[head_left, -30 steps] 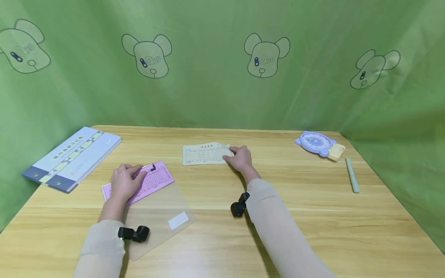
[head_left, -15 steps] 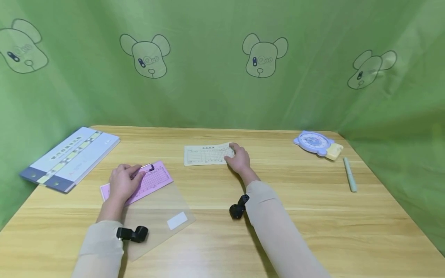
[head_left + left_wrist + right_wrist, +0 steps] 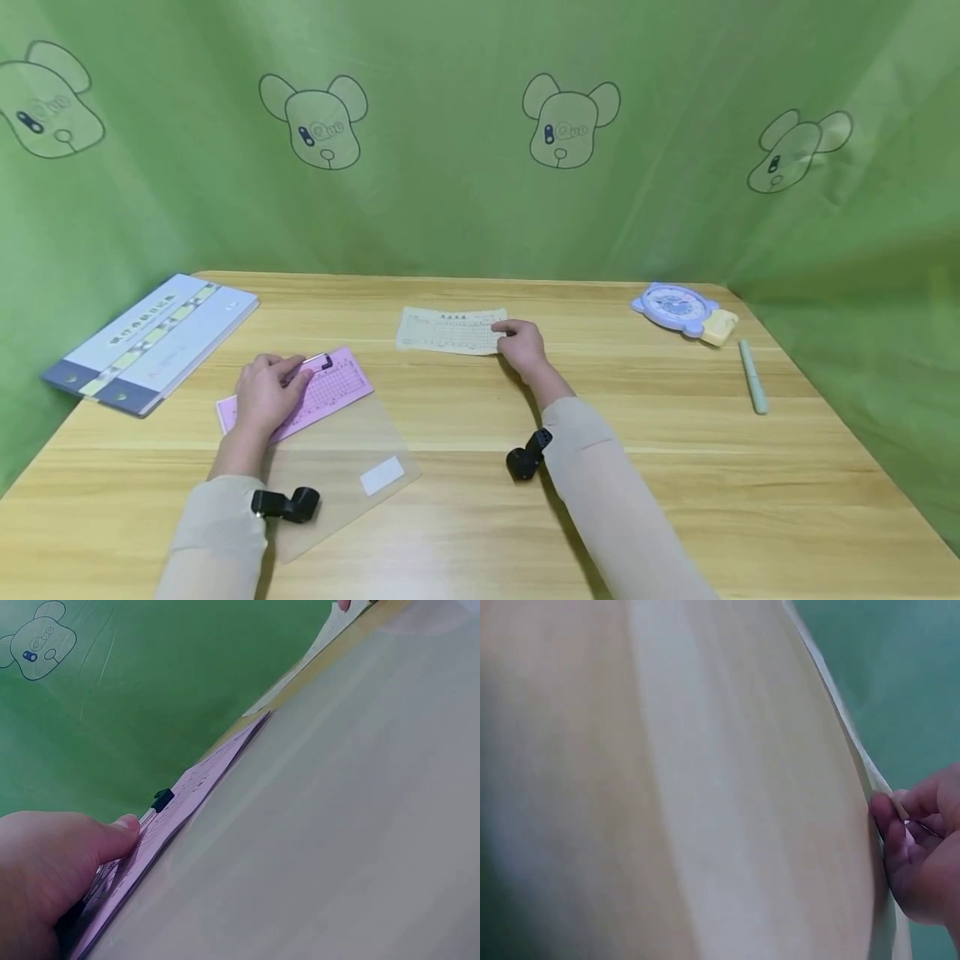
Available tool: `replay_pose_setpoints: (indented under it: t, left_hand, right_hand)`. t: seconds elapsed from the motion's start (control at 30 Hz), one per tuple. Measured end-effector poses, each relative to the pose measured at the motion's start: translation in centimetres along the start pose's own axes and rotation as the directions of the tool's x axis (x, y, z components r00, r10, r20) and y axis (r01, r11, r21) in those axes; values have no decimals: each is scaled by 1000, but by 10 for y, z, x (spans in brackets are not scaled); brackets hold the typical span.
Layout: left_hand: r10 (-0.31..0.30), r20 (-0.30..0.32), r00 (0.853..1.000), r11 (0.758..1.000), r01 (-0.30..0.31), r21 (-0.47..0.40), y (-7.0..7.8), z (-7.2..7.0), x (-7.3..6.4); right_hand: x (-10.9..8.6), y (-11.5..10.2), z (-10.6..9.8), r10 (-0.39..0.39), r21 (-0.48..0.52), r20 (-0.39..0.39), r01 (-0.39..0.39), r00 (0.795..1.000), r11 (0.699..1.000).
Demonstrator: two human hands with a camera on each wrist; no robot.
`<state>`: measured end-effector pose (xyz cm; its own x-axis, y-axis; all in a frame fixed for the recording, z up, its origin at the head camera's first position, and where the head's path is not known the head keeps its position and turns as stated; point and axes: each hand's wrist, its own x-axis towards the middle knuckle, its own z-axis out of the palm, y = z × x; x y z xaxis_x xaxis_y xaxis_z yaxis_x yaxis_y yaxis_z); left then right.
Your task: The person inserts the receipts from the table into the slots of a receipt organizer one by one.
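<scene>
My right hand [image 3: 522,346] pinches the right edge of a pale printed form [image 3: 450,331] at the back middle of the table; thumb and fingertips meet on the paper in the right wrist view. At the left, a clear clipboard [image 3: 341,467] with a white label lies aslant, a pink printed form [image 3: 339,383] across its top end. My left hand [image 3: 266,392] grips the metal clip [image 3: 163,799] with black tips over the pink form, thumb on the near side. The hand hides part of the clip and the form.
A blue-and-white account book [image 3: 161,337] lies at the back left, its corner past the table edge. At the back right are a lilac round clock-like toy [image 3: 677,307], a small yellow block [image 3: 720,327] and a pale green pen [image 3: 753,377]. Green curtain [image 3: 450,217] surrounds the table.
My right hand has shifted slightly, and its fingers now pinch the pale form's edge; the form's near edge has risen and curves. The left hand stays on the clip.
</scene>
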<state>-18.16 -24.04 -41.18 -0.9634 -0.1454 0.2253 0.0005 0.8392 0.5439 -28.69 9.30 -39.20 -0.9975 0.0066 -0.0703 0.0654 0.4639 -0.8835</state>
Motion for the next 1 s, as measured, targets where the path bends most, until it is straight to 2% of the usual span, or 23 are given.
replay_pose_setpoints:
  t: [0.17,0.43,0.6,0.73,0.87,1.0]
  left_hand:
    - [-1,-11,1000,1000,1,0,-2,-1,-1]
    - [-6,-5,1000,1000,6,0,-1,-3,0]
    - [-6,-2,1000,1000,6,1,-2,-3,1]
    - [-3,-12,1000,1000,3,2,-3,-4,2]
    - [-3,-6,1000,1000,3,2,-3,-3,2]
    - [-3,11,1000,1000,3,-2,-3,-1,2]
  right_hand:
    - [-3,-5,6,46,219,38,-53,998,974]
    - [-10,-17,13,49,397,103,-86,993,914]
    - [-13,-25,20,15,410,187,-92,982,907]
    - [-16,-28,29,-31,399,283,-88,959,913]
    - [-21,-28,36,-44,369,346,-93,937,925]
    - [-25,-27,40,-44,316,376,-84,926,945]
